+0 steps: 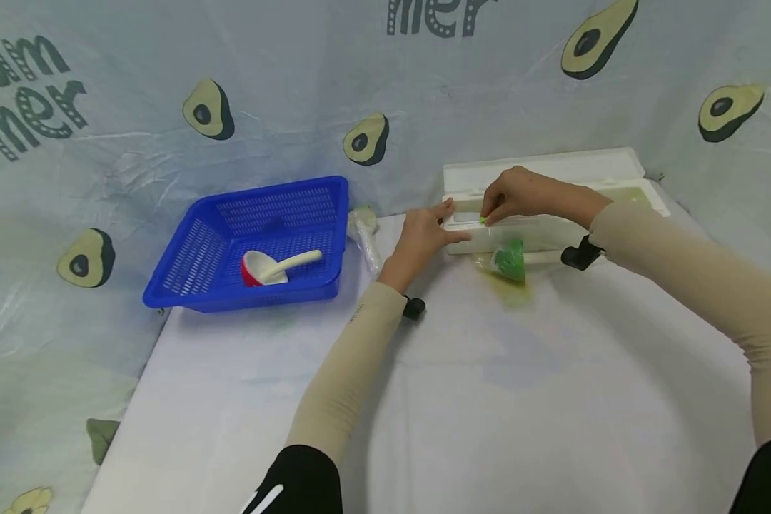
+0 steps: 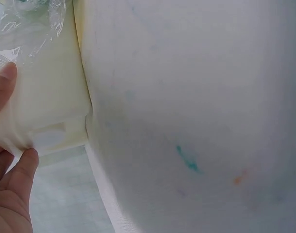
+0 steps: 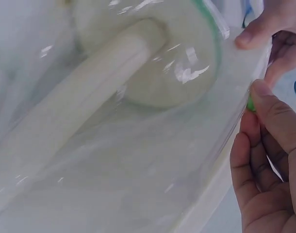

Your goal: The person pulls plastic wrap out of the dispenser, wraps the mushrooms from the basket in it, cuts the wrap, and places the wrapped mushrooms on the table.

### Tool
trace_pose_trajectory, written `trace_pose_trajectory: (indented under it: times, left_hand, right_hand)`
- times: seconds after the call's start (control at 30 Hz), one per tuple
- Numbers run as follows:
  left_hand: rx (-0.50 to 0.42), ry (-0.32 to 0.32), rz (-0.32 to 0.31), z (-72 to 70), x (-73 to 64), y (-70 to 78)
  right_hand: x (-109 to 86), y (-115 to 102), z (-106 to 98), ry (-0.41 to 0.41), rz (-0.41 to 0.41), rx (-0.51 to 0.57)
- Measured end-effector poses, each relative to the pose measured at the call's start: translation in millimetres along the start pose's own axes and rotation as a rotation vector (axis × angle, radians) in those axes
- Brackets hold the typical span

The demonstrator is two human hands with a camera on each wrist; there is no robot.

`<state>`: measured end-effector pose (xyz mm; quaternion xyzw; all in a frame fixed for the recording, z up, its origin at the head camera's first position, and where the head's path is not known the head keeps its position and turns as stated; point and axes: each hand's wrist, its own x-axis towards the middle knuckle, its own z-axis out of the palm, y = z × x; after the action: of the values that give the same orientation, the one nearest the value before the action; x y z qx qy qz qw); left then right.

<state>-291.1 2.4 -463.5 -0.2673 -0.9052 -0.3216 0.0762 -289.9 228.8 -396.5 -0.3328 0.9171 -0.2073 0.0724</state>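
Note:
A long white box (image 1: 540, 234) with its lid raised stands near the table's back edge; it looks like a cling film dispenser. My left hand (image 1: 419, 232) holds its left end, thumb on the front and fingers at the top. Between thumb and forefinger, my right hand (image 1: 520, 194) pinches a small bright green slider (image 3: 251, 104) at the box's top edge. In front of the box lies a green ladle (image 1: 510, 260) with a pale handle. Clear film (image 3: 119, 160) covers this ladle in the right wrist view and runs up to the box edge.
To the left stands a blue perforated basket (image 1: 195, 300) holding a red-and-white ladle (image 1: 266, 270). Between basket and box lies a crumpled clear plastic bundle (image 1: 363, 235). An avocado-print sheet (image 1: 283, 64) hangs behind the white table (image 1: 488, 421).

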Motion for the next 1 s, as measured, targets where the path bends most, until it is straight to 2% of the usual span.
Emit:
trace_pose_trajectory:
  times: [0.1,0.23,0.5,0.67,0.8,1.0]
  left_hand:
    - [-0.011,-0.012,-0.016,-2.9,0.8,-0.7]
    - [0.004,-0.032,-0.005,-0.3,2.5,-1.2]
    - [-0.001,0.019,0.035,3.4,1.6,0.2]
    - [0.001,0.011,0.029,-0.6,2.9,-0.6]
    - [0.019,-0.031,0.005,-4.4,3.7,1.8]
    - [0.053,-0.172,-0.037,-10.5,2.6,11.5]
  right_hand:
    - [-9.5,8,-3,0.017,0.026,-0.001]
    - [-12.6,8,1,0.060,0.006,0.008]
    - [15.5,-12,15,0.120,-0.047,0.029]
    - [19.5,-14,12,0.074,-0.024,0.035]
    - [7.4,-11,-1,0.012,-0.023,0.007]
    - [-31.9,-12,-11,0.032,-0.014,-0.048]
